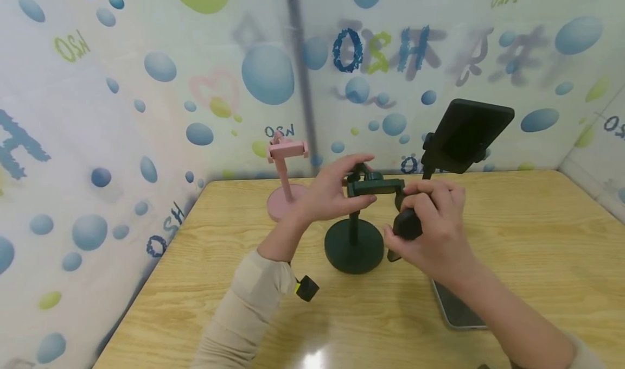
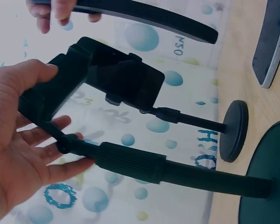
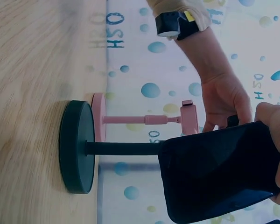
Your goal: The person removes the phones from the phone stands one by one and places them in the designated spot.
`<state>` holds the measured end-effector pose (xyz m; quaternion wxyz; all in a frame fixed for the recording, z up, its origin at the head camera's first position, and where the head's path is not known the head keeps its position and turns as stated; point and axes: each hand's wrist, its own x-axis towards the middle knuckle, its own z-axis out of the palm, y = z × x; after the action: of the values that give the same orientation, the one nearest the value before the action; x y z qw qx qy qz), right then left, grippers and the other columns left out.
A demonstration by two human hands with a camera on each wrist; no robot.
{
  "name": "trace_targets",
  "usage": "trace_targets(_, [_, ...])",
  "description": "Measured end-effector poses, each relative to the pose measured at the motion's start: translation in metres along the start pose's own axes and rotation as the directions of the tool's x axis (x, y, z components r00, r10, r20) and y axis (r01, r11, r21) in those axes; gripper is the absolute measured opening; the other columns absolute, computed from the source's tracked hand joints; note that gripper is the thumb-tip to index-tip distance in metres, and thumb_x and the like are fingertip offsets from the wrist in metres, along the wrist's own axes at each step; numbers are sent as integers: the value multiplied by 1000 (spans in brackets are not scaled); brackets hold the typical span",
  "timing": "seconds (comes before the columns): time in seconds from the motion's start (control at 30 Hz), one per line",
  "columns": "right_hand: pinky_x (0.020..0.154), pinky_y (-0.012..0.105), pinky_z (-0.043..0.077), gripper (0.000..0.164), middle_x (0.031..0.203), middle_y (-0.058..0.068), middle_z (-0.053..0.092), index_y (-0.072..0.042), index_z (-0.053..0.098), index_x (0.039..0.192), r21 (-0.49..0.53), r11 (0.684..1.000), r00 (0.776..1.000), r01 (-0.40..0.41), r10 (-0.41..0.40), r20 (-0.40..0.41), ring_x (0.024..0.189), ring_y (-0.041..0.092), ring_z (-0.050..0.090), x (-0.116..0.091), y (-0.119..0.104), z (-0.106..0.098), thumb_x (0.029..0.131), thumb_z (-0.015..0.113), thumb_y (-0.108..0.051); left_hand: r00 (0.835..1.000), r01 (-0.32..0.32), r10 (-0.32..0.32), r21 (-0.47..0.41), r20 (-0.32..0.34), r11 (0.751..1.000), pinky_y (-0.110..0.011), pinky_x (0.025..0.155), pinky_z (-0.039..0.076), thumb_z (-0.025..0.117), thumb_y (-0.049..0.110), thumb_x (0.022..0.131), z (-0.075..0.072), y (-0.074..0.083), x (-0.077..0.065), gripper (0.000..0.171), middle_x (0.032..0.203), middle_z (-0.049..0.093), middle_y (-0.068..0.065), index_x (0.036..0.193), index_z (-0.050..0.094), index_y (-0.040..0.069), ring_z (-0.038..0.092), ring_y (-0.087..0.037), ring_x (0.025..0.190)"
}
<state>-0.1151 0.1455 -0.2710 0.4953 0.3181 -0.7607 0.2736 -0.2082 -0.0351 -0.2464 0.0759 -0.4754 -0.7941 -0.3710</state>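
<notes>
A dark green phone stand [image 1: 354, 247] stands upright on the table, its clamp [image 1: 376, 186] level with my hands. My left hand [image 1: 329, 192] holds this clamp, thumb on the near side and fingers behind; the left wrist view shows the thumb [image 2: 30, 74] against the holder. From the right, my right hand [image 1: 437, 236] grips a black phone [image 3: 219, 172] close beside the clamp. In the left wrist view the phone [image 2: 163, 21] appears nearly edge-on above the holder. The right palm hides part of it in the head view.
Behind my left hand stands a pink phone stand [image 1: 287, 151]. At the back right, a black stand carries a dark phone [image 1: 469, 135]. A grey-edged flat device [image 1: 456, 306] lies on the wooden table [image 1: 195, 304] under my right forearm. A patterned curtain [image 1: 219, 59] hangs behind.
</notes>
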Motion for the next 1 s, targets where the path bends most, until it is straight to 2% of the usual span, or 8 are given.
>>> trace_targets(0.13, [72,54,21,43,91,23,50,2,49,75,-1,1000,1000,-21,21,2,85,38,42,-3,4,-2,84,48,-41,999,-23,20,80,37,997,-27,86,42,67,20,80,-3,4,2,51,117,53,-7,126,48,6,49,-14,101])
trace_targets(0.3, [72,53,21,46,89,23,50,2,49,74,-14,999,999,-44,44,1,85,39,42,-8,10,-5,83,50,-43,999,-42,39,92,28,995,-26,79,43,67,18,80,-2,5,2,44,109,54,-6,121,53,6,49,-14,93])
trace_targets(0.6, [71,53,21,53,91,24,50,3,48,75,-66,994,996,-90,92,20,86,40,39,-19,22,-15,83,47,-50,996,-18,29,114,-88,993,-22,69,49,69,15,78,6,2,-3,66,114,55,-13,133,36,-2,56,-18,93])
trace_targets(0.83, [70,53,21,57,91,25,50,3,48,75,-132,984,989,-120,130,66,84,40,39,-26,31,-27,82,45,-54,987,-16,32,102,-155,995,-19,67,49,70,15,77,12,1,-5,62,109,56,-12,129,41,-3,56,-18,91])
trace_targets(1.0, [69,54,20,60,90,25,50,3,46,74,-147,978,985,-145,157,71,83,41,39,-35,38,-34,81,44,-57,983,-11,25,78,-181,997,-22,69,51,71,13,77,16,-1,-6,61,105,55,-11,129,42,-2,55,-17,92])
